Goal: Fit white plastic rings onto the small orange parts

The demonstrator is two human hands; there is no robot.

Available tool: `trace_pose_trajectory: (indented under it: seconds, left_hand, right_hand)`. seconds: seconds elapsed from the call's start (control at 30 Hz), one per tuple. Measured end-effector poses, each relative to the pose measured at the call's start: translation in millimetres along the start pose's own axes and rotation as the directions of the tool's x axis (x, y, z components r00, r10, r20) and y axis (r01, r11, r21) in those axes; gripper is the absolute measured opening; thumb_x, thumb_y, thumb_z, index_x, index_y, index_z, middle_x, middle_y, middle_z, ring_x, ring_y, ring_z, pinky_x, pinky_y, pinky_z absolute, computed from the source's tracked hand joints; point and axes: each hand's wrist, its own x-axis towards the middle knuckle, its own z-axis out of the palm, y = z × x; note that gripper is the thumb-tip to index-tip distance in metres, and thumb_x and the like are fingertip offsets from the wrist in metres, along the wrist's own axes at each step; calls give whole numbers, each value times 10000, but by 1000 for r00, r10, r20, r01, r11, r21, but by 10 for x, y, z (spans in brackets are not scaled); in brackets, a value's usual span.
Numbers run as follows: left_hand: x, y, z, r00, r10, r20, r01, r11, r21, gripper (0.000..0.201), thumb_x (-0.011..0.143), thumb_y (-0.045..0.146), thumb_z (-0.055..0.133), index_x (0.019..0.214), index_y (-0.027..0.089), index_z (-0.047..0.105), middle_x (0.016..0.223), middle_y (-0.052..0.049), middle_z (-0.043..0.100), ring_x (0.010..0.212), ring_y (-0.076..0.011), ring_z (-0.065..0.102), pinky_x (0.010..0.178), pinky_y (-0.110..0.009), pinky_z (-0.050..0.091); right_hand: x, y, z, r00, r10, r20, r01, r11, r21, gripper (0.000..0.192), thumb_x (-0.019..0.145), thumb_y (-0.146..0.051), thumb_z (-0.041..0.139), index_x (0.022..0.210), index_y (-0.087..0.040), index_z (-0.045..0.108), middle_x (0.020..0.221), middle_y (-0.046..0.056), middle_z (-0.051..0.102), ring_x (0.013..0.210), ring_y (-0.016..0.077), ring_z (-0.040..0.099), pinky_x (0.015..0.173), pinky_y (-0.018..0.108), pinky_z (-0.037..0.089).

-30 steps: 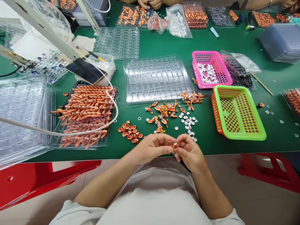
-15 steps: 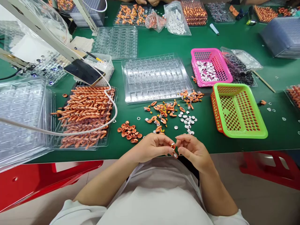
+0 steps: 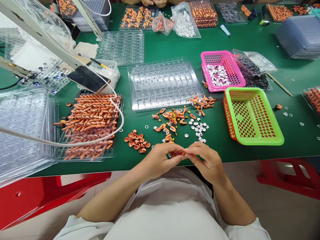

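My left hand (image 3: 164,160) and my right hand (image 3: 205,160) meet in front of my body at the table's near edge. Between their fingertips is a small orange part (image 3: 184,153), mostly covered by the fingers. Both hands are closed in a pinch on it. Just beyond them lie curved orange pieces (image 3: 175,115) with yellow bits, in a loose heap. Right of that heap are small white discs (image 3: 198,126). Copper-coloured cups (image 3: 137,141) form a pile to the left of my left hand.
At left stands a clear tray of orange parts (image 3: 92,113), crossed by a white cable (image 3: 123,116). A clear moulded tray (image 3: 165,83) lies ahead. Right are a green basket (image 3: 272,140) and a pink basket (image 3: 241,78). Another person's hands (image 3: 153,2) show at the far edge.
My right fingers have closed in on the orange part beside my left fingertips. The part was plainly visible before; now the fingers hide most of it.
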Motion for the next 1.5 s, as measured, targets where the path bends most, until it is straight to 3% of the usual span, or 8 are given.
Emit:
trace_pose_trajectory:
  seconds: [0.17,0.4,0.57,0.67,0.77,0.93,1.3,1.5]
  left_hand:
    - [19,-59,17,972,228,-59,-203,937,283,196,901,239,604,1037,231,746,906,-62,758,853,-204,645,818,-317,479]
    - [60,-83,7,960,275,-53,-240,906,348,215,920,261,586,1066,230,742,857,-75,756,825,-216,631,782,-330,479]
    - [93,-63,78,984,51,-171,-61,997,-55,160,854,271,689,981,195,749,909,-68,765,838,-194,685,807,-309,521]
    - [140,-111,145,985,-122,-124,58,902,-428,215,783,287,770,964,178,735,948,-60,769,876,-199,709,833,-312,548]
    - [179,-158,192,980,-177,-92,87,791,-606,265,733,280,814,957,165,730,957,-57,771,897,-203,714,844,-313,557]
    - [180,-144,227,983,-157,-99,54,751,-658,229,743,258,800,934,152,732,946,-59,759,840,-173,699,787,-282,564]
    - [162,-40,337,960,-162,-226,17,845,-535,109,765,163,692,873,152,678,857,-38,713,784,-139,662,747,-241,540]
    - [156,-60,381,941,-161,-296,-11,865,-502,121,794,208,677,897,156,712,887,-58,735,829,-162,687,790,-266,556]
  right_hand:
    - [-54,18,53,992,51,-114,-56,998,-36,225,926,-160,623,1082,-307,691,927,17,733,839,189,685,758,325,556]
    - [-78,-1,93,941,304,-148,-294,952,84,121,933,-261,620,1015,-273,708,920,21,754,749,184,719,713,305,584]
    - [-51,-14,139,891,422,-166,-358,879,316,78,898,-278,668,952,-254,719,870,14,696,705,150,672,622,257,569]
    - [-54,-45,189,865,455,-210,-358,855,375,63,896,-265,665,920,-246,720,864,19,666,701,143,637,571,239,539]
    - [-92,-69,229,872,431,-231,-341,875,344,86,909,-249,649,952,-252,723,887,29,650,726,149,627,603,255,538]
    - [-148,-88,205,919,304,-253,-259,946,197,148,923,-191,623,995,-272,723,934,40,639,846,175,628,702,290,530]
    - [-162,-100,302,910,107,-400,-122,993,-12,209,887,-80,627,997,-254,658,935,32,671,870,178,643,724,297,552]
    - [-174,-86,322,924,10,-381,-48,995,-91,284,871,-21,609,1038,-249,636,950,33,667,879,176,640,743,306,540]
